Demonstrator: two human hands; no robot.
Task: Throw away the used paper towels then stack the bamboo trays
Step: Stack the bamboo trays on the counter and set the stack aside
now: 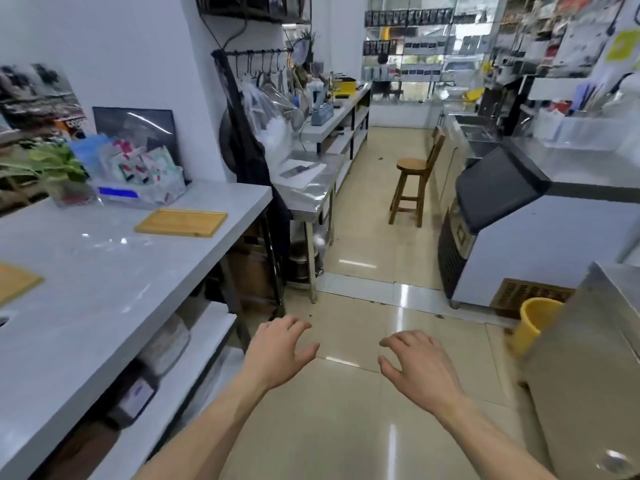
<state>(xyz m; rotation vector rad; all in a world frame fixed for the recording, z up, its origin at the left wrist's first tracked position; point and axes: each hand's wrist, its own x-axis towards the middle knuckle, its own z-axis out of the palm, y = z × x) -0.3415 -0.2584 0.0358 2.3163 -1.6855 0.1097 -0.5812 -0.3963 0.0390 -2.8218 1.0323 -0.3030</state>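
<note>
One bamboo tray [181, 222] lies flat on the white counter [104, 271] near its far right corner. A second bamboo tray [15, 281] shows partly at the left edge of the view. My left hand [278, 351] and my right hand [417, 363] hover over the floor tiles, palms down, fingers spread, holding nothing. Both hands are to the right of the counter and apart from the trays. No paper towels show on the counter. A yellow bin [533, 322] stands on the floor at the right, partly hidden behind a steel cabinet [588, 375].
A clear box of packets [138, 181] and a plant [52, 168] stand at the counter's back. A steel table [308, 188] continues the left side. A wooden stool [414, 188] stands in the aisle. An ice machine [519, 230] lines the right.
</note>
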